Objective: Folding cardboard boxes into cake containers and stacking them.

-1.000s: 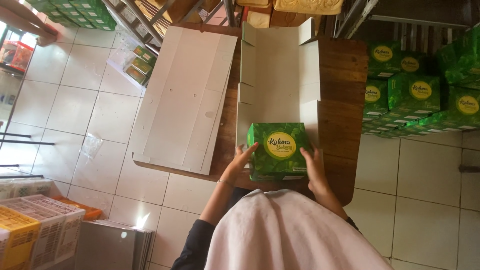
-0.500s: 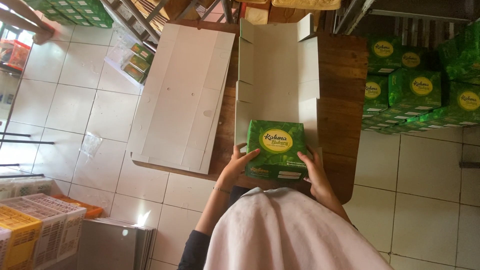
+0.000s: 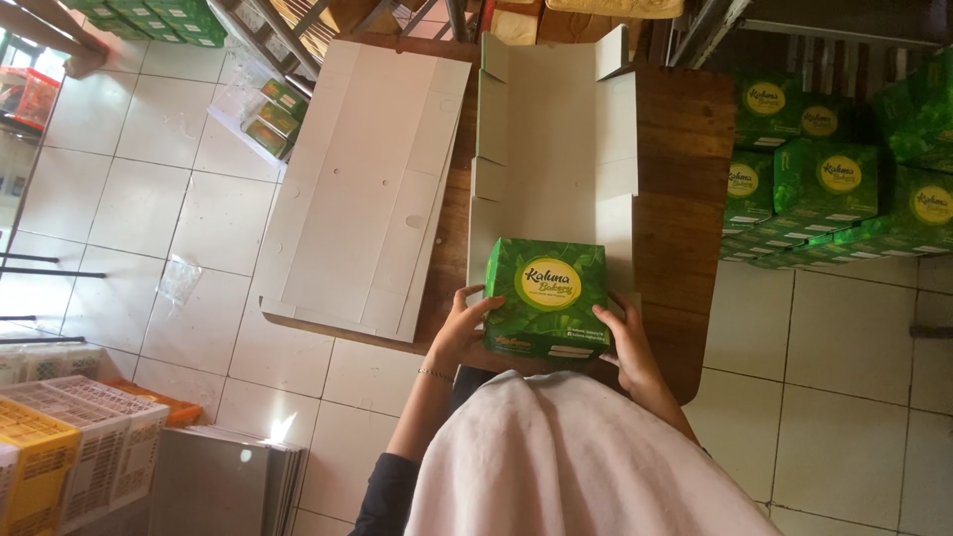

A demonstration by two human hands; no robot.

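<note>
Left hand [image 3: 465,328]: fingers clasped on left side of green carton [image 3: 548,295].
Right hand [image 3: 627,342]: clasped on right side.
Carton: near bench [image 3: 685,199] edge, between both hands, long axis left-right, on white flat blank [image 3: 556,129].

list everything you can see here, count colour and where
green box: one, green with a yellow round label, on the table's near edge, held between both hands
flat cardboard: two sheets, white, unfolded; one behind the green box, one overhanging the table's left side
table: one, dark brown wood, centre
stacked boxes: many, green, in a pile right of the table
crates: several, white, yellow and orange, bottom left on the floor
floor: white tiles
headcloth: one, pale pink, bottom centre
left hand: on the box's left side
right hand: on the box's right side
</note>
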